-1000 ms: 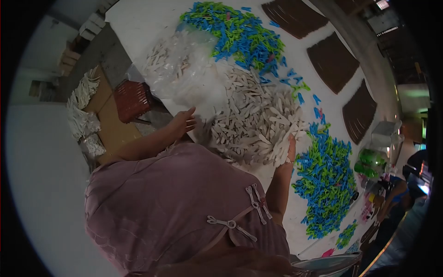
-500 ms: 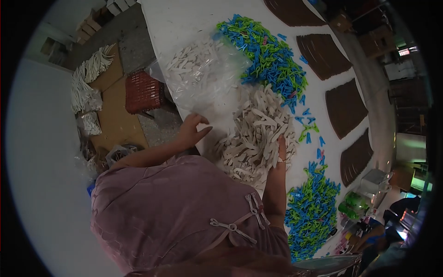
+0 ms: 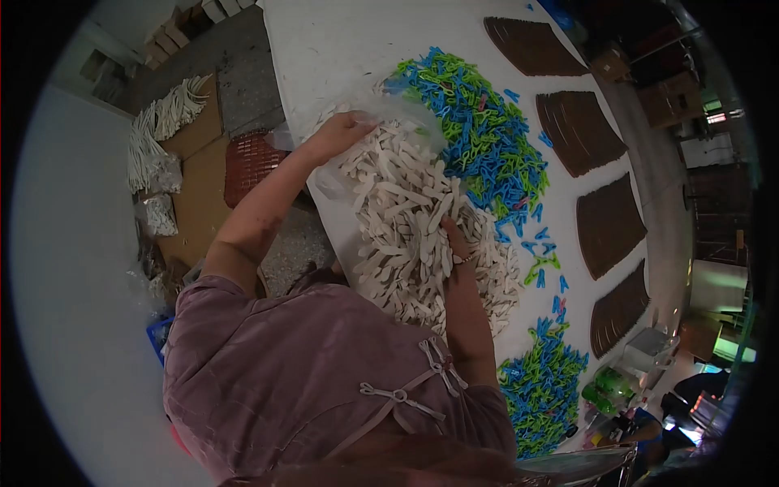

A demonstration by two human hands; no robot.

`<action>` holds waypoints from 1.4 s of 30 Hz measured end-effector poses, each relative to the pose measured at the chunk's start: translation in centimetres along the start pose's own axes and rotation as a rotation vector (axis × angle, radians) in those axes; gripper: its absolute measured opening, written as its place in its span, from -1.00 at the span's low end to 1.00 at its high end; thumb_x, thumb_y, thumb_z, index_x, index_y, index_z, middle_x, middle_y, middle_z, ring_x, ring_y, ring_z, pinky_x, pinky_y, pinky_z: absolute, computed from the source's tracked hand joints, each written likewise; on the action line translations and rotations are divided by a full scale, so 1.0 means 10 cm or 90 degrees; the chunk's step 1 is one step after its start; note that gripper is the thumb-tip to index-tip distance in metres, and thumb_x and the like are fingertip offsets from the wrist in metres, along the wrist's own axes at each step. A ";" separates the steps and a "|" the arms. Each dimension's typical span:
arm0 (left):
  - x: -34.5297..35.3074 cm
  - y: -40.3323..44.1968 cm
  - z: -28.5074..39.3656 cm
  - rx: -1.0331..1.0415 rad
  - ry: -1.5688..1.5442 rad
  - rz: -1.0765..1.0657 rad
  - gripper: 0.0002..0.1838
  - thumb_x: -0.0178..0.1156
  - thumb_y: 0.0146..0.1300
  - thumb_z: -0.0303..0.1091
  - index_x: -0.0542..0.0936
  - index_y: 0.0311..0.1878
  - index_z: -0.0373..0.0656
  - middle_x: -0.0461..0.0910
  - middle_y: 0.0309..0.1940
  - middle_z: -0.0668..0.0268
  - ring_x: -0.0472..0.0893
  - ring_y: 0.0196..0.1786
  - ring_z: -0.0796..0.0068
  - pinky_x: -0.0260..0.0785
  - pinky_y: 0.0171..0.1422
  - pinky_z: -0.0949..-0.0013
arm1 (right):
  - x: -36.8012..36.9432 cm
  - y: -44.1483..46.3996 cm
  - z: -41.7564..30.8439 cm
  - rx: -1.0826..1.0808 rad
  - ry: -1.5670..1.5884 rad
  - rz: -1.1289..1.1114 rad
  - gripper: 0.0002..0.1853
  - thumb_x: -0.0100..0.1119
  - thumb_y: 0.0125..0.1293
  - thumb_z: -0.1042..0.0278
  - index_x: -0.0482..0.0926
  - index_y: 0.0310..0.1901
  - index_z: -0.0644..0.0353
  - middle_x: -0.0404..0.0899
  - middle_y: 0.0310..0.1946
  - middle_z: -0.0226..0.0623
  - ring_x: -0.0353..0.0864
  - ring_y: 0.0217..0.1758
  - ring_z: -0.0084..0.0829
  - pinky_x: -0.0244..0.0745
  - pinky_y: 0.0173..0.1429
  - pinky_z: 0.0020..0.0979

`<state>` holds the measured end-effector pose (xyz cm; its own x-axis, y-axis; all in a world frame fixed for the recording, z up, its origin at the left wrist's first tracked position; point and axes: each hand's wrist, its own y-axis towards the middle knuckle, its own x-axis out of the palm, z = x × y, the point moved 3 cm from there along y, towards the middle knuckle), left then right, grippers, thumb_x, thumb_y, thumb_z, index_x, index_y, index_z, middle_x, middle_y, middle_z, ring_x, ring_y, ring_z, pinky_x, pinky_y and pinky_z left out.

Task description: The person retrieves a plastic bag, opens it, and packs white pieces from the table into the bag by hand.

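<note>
A big heap of pale, flat, elongated pieces (image 3: 406, 235) lies on the white table (image 3: 324, 49). My left hand (image 3: 345, 134) is at the heap's upper left, on the edge of a clear plastic bag (image 3: 329, 180); its fingers are bent together at the bag's rim, partly hidden. My right hand (image 3: 454, 237) presses into the right side of the heap, its fingers mostly hidden among the pieces. Blue and green clips (image 3: 479, 122) are piled beyond the heap, and a second pile of clips (image 3: 540, 390) lies to its lower right.
Several brown fanned stacks (image 3: 576, 134) line the table's far edge. Green bottles (image 3: 610, 390) stand at the lower right. A red woven stool (image 3: 251, 166) is left of the table, near cardboard with white bundles (image 3: 178, 109). Part of another person (image 3: 645, 426) shows at right.
My left hand has moved up and away from my body to the plastic bag. My right hand has pushed the pale pieces left and up toward the bag. The camera view has shifted.
</note>
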<state>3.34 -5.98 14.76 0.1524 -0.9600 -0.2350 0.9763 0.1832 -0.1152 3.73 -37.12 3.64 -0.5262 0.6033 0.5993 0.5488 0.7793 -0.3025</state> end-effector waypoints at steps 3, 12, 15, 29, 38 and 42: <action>-0.03 -0.12 0.39 0.035 0.163 0.003 -0.51 0.07 0.27 -0.08 0.44 0.13 -0.24 0.58 -0.46 0.03 0.61 -0.35 0.15 0.41 -0.23 0.26 | 0.23 0.27 -0.15 0.055 0.037 -0.047 -0.41 0.13 0.24 0.02 0.32 0.20 0.23 0.46 0.07 -0.23 0.50 0.09 -0.37 0.49 0.12 -0.36; 0.30 -0.48 0.72 0.071 0.436 -0.049 -0.41 0.01 0.29 -0.13 0.20 0.31 -0.24 0.53 -0.60 0.01 0.55 -0.48 -0.04 0.38 -0.35 0.07 | 0.00 1.44 -0.17 -0.008 -0.017 0.145 -0.39 0.09 0.25 -0.05 0.37 0.16 0.29 0.44 0.09 -0.26 0.51 0.04 -0.40 0.49 -0.01 -0.46; 0.35 -0.37 0.76 0.118 0.437 -0.033 -0.44 -0.02 0.30 -0.18 0.20 0.31 -0.21 0.53 -0.59 0.01 0.54 -0.48 -0.06 0.37 -0.36 0.04 | 0.96 1.42 -0.72 -0.113 0.021 0.232 -0.39 0.03 0.26 -0.13 0.38 0.18 0.19 0.43 0.09 -0.25 0.49 0.04 -0.36 0.42 0.06 -0.39; 0.30 -0.40 0.98 0.481 0.615 0.312 -0.57 0.15 0.19 -0.31 0.43 0.15 -0.07 0.54 -0.29 0.15 0.56 -0.26 0.10 0.41 -0.23 0.19 | 0.84 0.58 -0.46 -0.245 -0.631 0.313 -0.79 0.10 0.25 0.33 0.59 -0.15 0.22 0.63 -0.47 -0.23 0.62 -0.47 -0.46 0.49 -0.36 -0.44; 1.66 0.93 -0.45 0.277 0.616 -0.111 -0.64 0.03 0.12 -0.62 0.50 0.02 -0.20 0.37 0.18 0.06 0.41 0.17 0.03 0.41 0.13 0.13 | -0.22 -1.77 -0.04 -0.279 -0.879 0.778 -0.70 0.11 0.26 0.24 0.54 -0.03 0.17 0.51 -0.06 -0.06 0.46 0.01 -0.09 0.39 0.05 -0.14; 1.70 1.27 -0.68 0.233 0.769 -0.218 -0.64 0.08 0.11 -0.56 0.51 0.02 -0.14 0.45 0.05 0.12 0.48 0.06 0.06 0.43 0.07 0.05 | -0.82 -2.48 0.13 -0.193 -0.865 0.967 -0.53 0.04 0.30 0.12 0.39 0.15 0.22 0.32 0.14 0.07 0.27 0.21 0.05 0.24 0.21 -0.06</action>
<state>17.33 -18.54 2.70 -0.1569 -0.1165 -0.9807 0.9520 -0.2820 -0.1189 -6.43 -61.19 5.34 0.3912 0.4258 -0.8159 0.9088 -0.3184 0.2696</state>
